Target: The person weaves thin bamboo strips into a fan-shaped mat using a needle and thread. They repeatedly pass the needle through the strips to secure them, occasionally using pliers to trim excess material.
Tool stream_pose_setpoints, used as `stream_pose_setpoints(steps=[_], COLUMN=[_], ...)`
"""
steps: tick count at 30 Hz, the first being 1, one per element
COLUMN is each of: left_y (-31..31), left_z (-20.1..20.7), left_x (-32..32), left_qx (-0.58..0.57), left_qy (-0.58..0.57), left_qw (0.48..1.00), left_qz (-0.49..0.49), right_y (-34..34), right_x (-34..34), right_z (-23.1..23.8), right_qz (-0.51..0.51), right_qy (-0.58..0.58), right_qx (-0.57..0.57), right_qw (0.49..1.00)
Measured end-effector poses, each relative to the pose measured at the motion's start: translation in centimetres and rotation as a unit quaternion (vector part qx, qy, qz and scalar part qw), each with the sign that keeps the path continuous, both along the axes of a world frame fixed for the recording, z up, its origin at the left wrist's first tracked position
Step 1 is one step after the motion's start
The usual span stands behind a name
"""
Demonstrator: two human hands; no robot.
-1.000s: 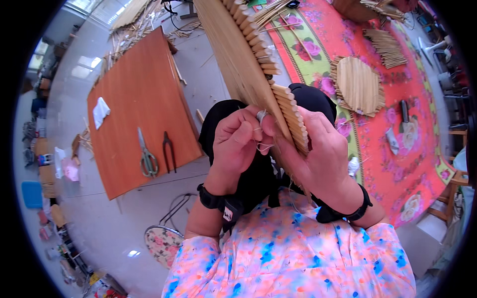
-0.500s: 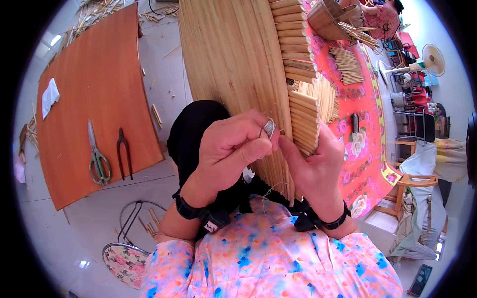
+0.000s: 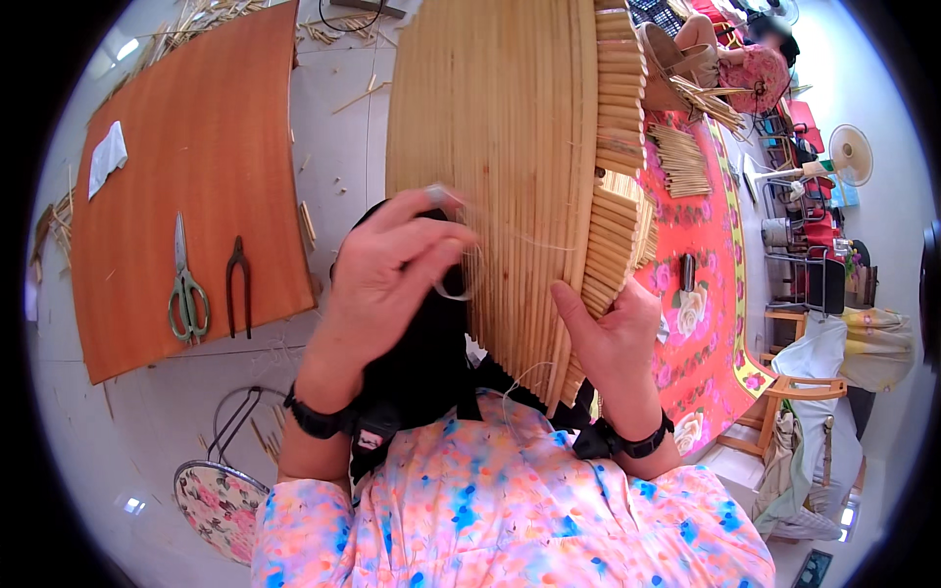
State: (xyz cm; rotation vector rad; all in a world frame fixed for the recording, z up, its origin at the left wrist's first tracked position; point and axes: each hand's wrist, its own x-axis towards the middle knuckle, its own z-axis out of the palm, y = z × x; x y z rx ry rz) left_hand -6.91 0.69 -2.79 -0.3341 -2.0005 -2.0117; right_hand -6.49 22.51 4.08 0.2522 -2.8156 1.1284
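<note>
A tall panel of pale plant stalks (image 3: 500,118) laid side by side stands in front of me, its lower end at my lap. Short cut stalks (image 3: 619,93) form a row along its right edge, with a gap partway down. My left hand (image 3: 387,269) is left of the panel, its fingers pinched on a thin pale thread (image 3: 544,243) that crosses to the right edge. A silver thimble (image 3: 438,194) sits on one finger; any needle is too blurred to see. My right hand (image 3: 627,338) grips that edge, thumb in front and fingers partly hidden behind.
Scissors (image 3: 186,294) and dark pincers (image 3: 238,284) lie on a brown board (image 3: 196,127) at left, with a white cloth (image 3: 108,160). At right, a red floral cloth (image 3: 720,323) carries stalk bundles (image 3: 681,160). A floral round stool (image 3: 221,505) stands at lower left. Another person sits at far right.
My left hand has moved left, away from the panel's right edge, drawing the thread out across it. My right hand stays on the edge, its thumb now lying on the panel.
</note>
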Motion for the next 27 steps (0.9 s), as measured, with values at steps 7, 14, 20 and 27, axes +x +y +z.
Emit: stream_pose_setpoints(steps=[7,14,20,27], left_y=[-3.8,0.3,3.2,3.8], left_z=[1.6,4.8,5.3,5.2], left_x=[3.9,5.2,4.9,3.0], left_qx=[0.005,-0.074,-0.108,-0.210], left_qy=[-0.174,-0.113,-0.057,0.020], left_qw=[0.978,0.990,0.992,0.977], left_qz=[0.117,0.049,-0.038,-0.037], right_y=[2.4,2.7,3.1,4.1], right_x=[0.3,0.7,0.4,0.3], right_z=[1.0,3.1,2.8,1.5], right_qz=[0.019,0.063,0.058,0.022], right_qy=[-0.020,-0.051,-0.073,-0.095], right_qx=[-0.040,-0.017,-0.040,-0.059], right_qw=[0.999,0.997,0.995,0.994])
